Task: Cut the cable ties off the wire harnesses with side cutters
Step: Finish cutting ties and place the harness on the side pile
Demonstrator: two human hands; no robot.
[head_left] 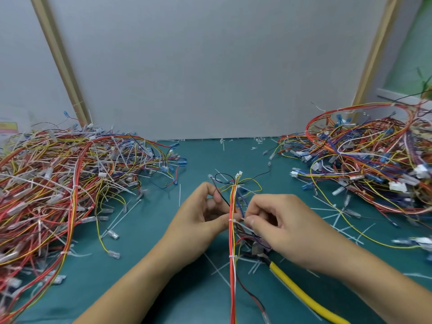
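Centre frame, the harness (232, 239) runs straight up the middle, a red, white and yellow bundle fanning out at its top end. The left hand (205, 216) has a clenched grip on it, thumb and fingertips pinching the bundle from the left at a white tie (231, 220). The right hand (280, 225) comes in from the other side, grip tight too: thumb and forefinger pinch that tie's tail, the other fingers curled in. A second tie (231, 256) sits lower on the bundle. The cutters (292, 285) lie lower right, head just under the right palm, yellow handle trailing off toward the corner; whether the palm touches them, can't tell. Wire piles (58, 183) crowd the green desk (187, 160) on both sides.
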